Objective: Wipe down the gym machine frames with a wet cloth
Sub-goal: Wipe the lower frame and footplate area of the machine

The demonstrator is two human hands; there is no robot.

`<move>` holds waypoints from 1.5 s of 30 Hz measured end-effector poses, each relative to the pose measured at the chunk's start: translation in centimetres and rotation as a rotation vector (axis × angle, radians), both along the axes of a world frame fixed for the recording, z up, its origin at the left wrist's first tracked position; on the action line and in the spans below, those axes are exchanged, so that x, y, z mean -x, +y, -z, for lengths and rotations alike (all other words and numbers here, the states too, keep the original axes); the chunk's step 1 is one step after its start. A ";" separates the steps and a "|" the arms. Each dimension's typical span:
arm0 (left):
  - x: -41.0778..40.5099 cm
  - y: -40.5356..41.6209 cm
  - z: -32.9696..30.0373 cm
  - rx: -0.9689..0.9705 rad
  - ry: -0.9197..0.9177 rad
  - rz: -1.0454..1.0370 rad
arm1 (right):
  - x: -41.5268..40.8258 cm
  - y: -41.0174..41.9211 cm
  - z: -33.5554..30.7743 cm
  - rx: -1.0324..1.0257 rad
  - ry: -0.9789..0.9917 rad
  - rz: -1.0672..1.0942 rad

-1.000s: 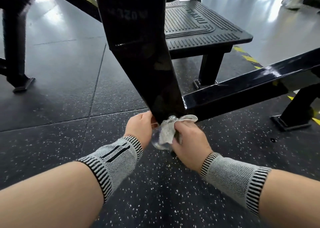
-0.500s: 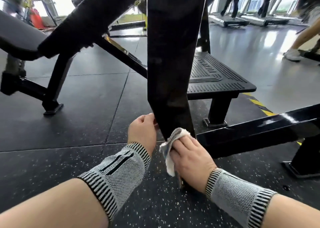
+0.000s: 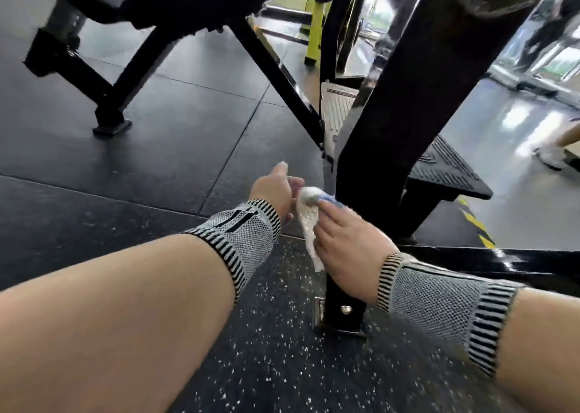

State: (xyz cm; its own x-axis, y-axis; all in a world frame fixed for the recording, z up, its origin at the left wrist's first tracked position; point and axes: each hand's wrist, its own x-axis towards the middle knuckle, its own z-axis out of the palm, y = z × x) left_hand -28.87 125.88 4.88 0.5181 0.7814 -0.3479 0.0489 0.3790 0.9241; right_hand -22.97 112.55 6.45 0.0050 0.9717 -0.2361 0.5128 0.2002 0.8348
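A broad black frame post (image 3: 401, 123) of the gym machine slants up from a bolted foot plate (image 3: 342, 313) on the floor. My right hand (image 3: 348, 249) holds a white and blue cloth (image 3: 309, 221) pressed against the post's lower left edge. The cloth's tail hangs down past my palm. My left hand (image 3: 276, 189) is just left of the cloth, its thumb raised and its fingers touching the cloth's top. Both wrists wear grey knit bands.
A black ribbed step platform (image 3: 445, 170) stands behind the post. A low black frame bar (image 3: 502, 263) runs right. A bench frame (image 3: 131, 76) stands at the left on black rubber flooring. A person's shoe (image 3: 552, 155) and treadmills (image 3: 533, 79) are at far right.
The view has swung left and up the post. My right hand has slid the cloth up along the post's edge, and my left hand has come off the post to the cloth.
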 end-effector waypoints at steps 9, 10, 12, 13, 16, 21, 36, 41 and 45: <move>-0.8 1.5 2.3 0.088 -0.011 0.269 | 1.0 1.8 3.3 0.116 -0.053 0.174; -0.8 1.2 2.9 0.125 -0.005 0.313 | 1.0 1.7 4.8 0.176 -0.066 0.244; -1.0 0.9 4.3 0.137 0.046 0.379 | 0.8 1.5 7.5 0.221 -0.001 0.370; -1.3 0.9 5.1 0.124 0.074 0.396 | 0.3 1.4 9.3 0.269 -0.043 0.348; -1.9 1.6 6.9 0.136 0.106 0.412 | -1.0 1.5 14.5 0.514 -0.219 0.322; -2.2 2.1 10.3 0.242 0.148 0.461 | -1.7 1.5 19.5 0.666 -0.194 0.312; -2.7 1.1 9.8 0.349 0.021 0.488 | 0.2 3.6 13.1 0.748 -0.113 0.332; -1.7 1.8 5.7 0.255 -0.115 0.441 | 1.4 4.3 8.0 0.614 -0.200 0.345; -1.2 2.2 2.1 0.198 -0.241 0.401 | 2.4 4.5 2.8 0.417 -0.179 0.311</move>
State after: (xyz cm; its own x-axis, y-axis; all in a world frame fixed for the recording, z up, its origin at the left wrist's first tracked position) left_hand -27.69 128.04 2.82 0.8478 0.4354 -0.3029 0.0211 0.5429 0.8395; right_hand -25.42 117.08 3.61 0.3523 0.7423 -0.5700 0.4575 0.3947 0.7968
